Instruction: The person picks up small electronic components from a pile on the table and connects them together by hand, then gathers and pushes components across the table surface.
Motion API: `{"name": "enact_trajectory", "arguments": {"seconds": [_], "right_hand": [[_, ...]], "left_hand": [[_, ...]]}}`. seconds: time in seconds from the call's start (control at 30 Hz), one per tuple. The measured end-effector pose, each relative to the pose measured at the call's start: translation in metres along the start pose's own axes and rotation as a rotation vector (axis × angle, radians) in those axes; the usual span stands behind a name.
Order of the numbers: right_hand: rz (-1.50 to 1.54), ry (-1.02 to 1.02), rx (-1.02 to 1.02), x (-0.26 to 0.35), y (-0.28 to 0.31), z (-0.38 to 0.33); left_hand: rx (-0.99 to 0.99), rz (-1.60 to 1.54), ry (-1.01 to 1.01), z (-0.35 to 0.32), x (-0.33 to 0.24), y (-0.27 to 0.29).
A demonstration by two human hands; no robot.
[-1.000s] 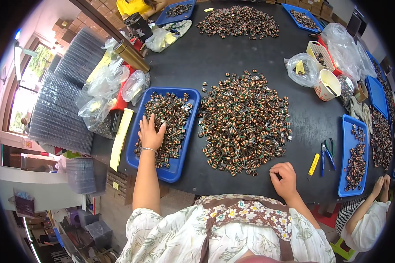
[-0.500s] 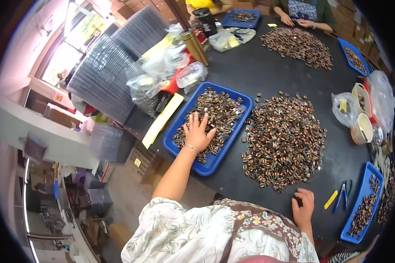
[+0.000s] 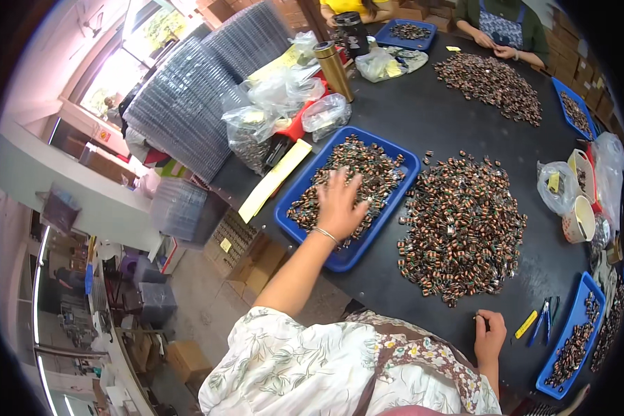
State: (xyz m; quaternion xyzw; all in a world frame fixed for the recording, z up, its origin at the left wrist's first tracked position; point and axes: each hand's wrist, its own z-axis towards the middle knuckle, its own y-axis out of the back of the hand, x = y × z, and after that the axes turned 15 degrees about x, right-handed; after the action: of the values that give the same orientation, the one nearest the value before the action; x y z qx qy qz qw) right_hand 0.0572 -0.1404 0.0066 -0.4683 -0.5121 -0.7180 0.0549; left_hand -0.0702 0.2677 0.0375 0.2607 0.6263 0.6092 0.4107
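My left hand (image 3: 341, 208) lies with spread fingers on a heap of small wound copper-and-dark components (image 3: 371, 166), inside a blue tray (image 3: 414, 172). A bracelet circles that wrist. To the right of the tray, a large pile of the same small components (image 3: 464, 229) covers the black table. My right hand (image 3: 490, 336) rests by the table's near edge, below this pile, its fingers curled in. Whatever may be between its fingertips is too small to make out. A yellow cutter knife (image 3: 526, 324) and blue-handled pliers (image 3: 542, 322) lie just right of that hand.
Another blue tray (image 3: 574, 347) with components stands at the right edge. Paper cups (image 3: 579, 220) and plastic bags are behind it. Left of my tray lie a yellow paper strip (image 3: 276, 179), bagged parts (image 3: 248, 135) and a gold flask (image 3: 333, 71). Two people sit across the table.
The view has swung, so the table's contents sit farther right in it. My left hand stays over the tray's components, its fingers slightly shifted. My right hand's fingers are more curled.
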Motion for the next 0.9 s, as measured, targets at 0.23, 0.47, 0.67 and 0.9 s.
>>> {"name": "enact_trajectory", "arguments": {"seconds": [0.23, 0.47, 0.67, 0.9], "right_hand": [[0.533, -0.131, 0.022, 0.04, -0.001, 0.005], [0.456, 0.139, 0.169, 0.06, -0.001, 0.018], [0.104, 0.254, 0.188, 0.058, 0.006, 0.034], [-0.265, 0.089, 0.219, 0.034, 0.0, 0.039]], "left_hand": [[0.637, -0.988, -0.419, -0.054, -0.13, 0.007], [1.621, -1.717, -0.299, -0.089, -0.176, -0.047], [1.498, -1.393, -0.22, -0.085, -0.169, -0.043], [1.375, -1.379, -0.184, -0.087, -0.177, -0.046]]}}
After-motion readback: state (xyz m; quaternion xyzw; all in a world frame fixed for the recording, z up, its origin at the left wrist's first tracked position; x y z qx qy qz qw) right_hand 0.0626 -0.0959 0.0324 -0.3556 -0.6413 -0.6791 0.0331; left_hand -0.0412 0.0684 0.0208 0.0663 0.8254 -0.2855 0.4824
